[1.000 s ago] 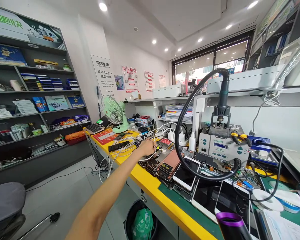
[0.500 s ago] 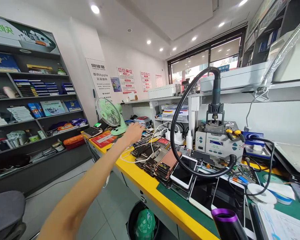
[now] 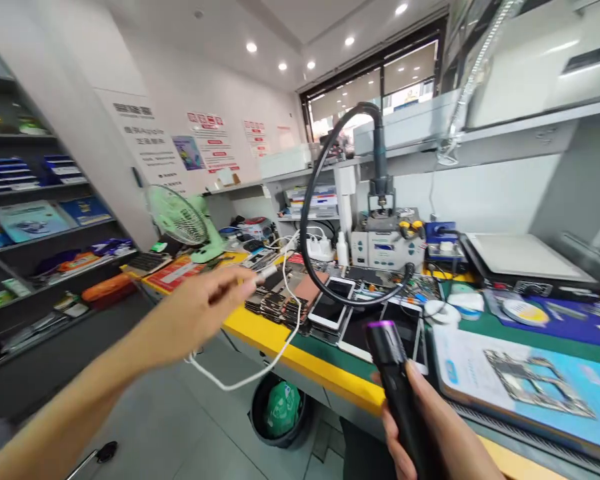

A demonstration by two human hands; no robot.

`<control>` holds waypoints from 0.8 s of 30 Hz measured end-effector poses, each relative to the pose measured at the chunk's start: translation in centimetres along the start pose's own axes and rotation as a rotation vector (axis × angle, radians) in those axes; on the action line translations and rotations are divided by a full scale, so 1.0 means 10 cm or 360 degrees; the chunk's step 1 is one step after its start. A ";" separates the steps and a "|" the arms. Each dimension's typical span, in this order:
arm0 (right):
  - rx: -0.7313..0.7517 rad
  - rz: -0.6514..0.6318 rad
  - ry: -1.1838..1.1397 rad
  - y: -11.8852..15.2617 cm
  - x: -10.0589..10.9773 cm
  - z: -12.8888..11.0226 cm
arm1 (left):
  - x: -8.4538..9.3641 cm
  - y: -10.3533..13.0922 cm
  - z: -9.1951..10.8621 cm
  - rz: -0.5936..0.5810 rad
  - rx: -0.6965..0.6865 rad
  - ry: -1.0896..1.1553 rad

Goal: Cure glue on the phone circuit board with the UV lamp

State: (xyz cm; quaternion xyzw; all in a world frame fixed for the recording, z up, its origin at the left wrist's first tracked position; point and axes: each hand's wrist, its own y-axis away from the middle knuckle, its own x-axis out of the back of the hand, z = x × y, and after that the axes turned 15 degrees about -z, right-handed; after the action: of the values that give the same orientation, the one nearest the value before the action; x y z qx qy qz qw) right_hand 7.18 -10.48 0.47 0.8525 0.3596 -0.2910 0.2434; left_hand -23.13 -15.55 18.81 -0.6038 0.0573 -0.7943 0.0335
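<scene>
My left hand (image 3: 195, 317) is closed, thumb and fingers pinching the white plug of a charging cable (image 3: 266, 274). The white cord (image 3: 240, 385) droops in a loop in front of the bench edge and runs back toward a white power strip (image 3: 320, 249). At the lower right, my right hand (image 3: 443, 417) wraps around a black flashlight (image 3: 395, 370) with a purple rim, its head pointing up and away. Beyond the flashlight lie white-framed tablets (image 3: 363, 333) and a white phone (image 3: 333, 304). Stacks of opened phones (image 3: 275, 303) sit behind the cable.
A black gooseneck hose (image 3: 307, 220) arches over the bench beside a grey soldering station (image 3: 387, 250). The green fan (image 3: 180, 217) stands at the far left. A blue circuit-board mat (image 3: 460, 360) lies right; a bin (image 3: 280, 413) stands below the yellow edge (image 3: 325, 377).
My left hand has come back from the far bench with the white cable plug pinched in it. The flashlight has risen further into view with my right hand around it. The view has turned right.
</scene>
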 end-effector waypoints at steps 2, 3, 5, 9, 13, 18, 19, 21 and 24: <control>0.0033 0.0016 -0.0051 -0.04 -0.06 -0.05 | -0.38 0.17 0.28 -0.0180 -0.0078 0.0062; 0.0003 0.0014 -0.0047 -0.04 -0.08 -0.07 | -0.53 0.24 0.42 -0.0272 -0.0131 0.0086; -0.0050 -0.0012 -0.0005 -0.03 -0.12 -0.08 | -0.74 0.34 0.65 -0.0442 -0.0358 0.0097; -0.0026 -0.0066 0.0069 0.06 -0.15 -0.08 | -0.93 0.36 0.94 -0.0196 -0.0690 -0.0216; 0.0009 -0.0035 0.0131 0.15 -0.16 -0.08 | -1.03 0.30 1.03 -0.0070 -0.0758 -0.0476; 0.0058 0.0027 0.0216 0.21 -0.19 -0.06 | -1.14 0.25 1.08 0.0007 -0.0804 -0.0601; 0.0073 0.0041 0.0230 0.21 -0.19 -0.06 | -1.15 0.25 1.09 0.0021 -0.0811 -0.0620; 0.0118 0.0073 0.0256 0.20 -0.19 -0.06 | -1.16 0.24 1.10 0.0049 -0.0818 -0.0657; 0.0191 0.0116 0.0284 0.16 -0.18 -0.05 | -1.14 0.24 1.12 0.0087 -0.0838 -0.0720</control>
State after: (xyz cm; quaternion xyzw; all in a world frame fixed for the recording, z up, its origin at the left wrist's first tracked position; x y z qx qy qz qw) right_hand 7.50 -11.99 2.30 0.9005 0.3307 -0.2258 0.1694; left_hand -9.33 -17.11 10.50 -0.7508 0.2675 -0.5971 -0.0903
